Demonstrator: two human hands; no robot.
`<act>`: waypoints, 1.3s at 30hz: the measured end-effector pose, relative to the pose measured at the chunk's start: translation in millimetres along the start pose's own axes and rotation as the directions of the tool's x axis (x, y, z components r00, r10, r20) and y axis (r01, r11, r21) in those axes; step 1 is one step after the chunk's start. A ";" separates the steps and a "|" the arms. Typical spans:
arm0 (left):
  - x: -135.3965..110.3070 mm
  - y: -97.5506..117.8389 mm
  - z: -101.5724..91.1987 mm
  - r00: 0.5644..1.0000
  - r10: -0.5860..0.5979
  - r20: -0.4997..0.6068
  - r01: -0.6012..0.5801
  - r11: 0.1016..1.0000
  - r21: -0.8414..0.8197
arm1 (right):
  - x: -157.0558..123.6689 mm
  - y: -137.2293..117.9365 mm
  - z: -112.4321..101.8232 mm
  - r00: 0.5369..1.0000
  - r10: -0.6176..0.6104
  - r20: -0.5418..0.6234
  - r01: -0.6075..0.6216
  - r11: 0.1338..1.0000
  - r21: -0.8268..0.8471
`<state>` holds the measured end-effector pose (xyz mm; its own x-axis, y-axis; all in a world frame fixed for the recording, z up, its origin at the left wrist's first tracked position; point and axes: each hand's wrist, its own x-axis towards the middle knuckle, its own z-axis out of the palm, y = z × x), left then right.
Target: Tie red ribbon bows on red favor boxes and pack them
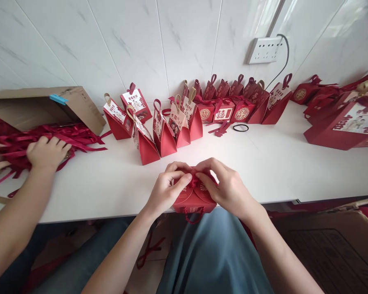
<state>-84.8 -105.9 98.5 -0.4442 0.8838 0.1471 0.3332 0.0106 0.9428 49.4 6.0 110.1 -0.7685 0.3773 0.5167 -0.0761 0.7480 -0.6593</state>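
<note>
A small red gift box [194, 199] with gold print sits at the near edge of the white table [110, 179], right in front of me. My left hand [167, 188] and my right hand [223, 185] both pinch the dark red ribbon [195, 180] on top of the box, fingers closed on it from either side. A red cord loop hangs from the box's front.
Finished red boxes with tags [159, 132] stand in a row behind, more [233, 106] along the wall. A black hair tie [241, 128] lies nearby. At left another person's hand [47, 152] rests on a pile of red ribbons [49, 136] beside a cardboard box [39, 106]. Large red bags [346, 118] stand at right.
</note>
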 end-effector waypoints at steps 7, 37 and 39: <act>-1.8 1.1 -0.4 1.000 -0.001 -0.005 0.000 0.999 -0.051 | -13.0 -9.8 -5.5 0.987 -0.158 0.020 0.156 0.936 -0.316; -33.1 -3.0 4.3 0.817 0.473 -0.329 -0.232 0.793 0.564 | -24.1 5.9 -27.1 0.905 -0.408 0.119 0.399 0.719 -0.570; -34.6 -1.1 7.4 0.842 0.430 -0.324 -0.212 0.818 0.534 | -27.2 4.2 -26.5 0.927 -0.365 0.083 0.349 0.763 -0.545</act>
<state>-63.6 -133.0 90.1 -0.5003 0.5976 0.6266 0.8114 0.0710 0.5801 86.8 13.4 107.8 -0.7378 0.0313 0.6743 0.0197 0.9995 -0.0249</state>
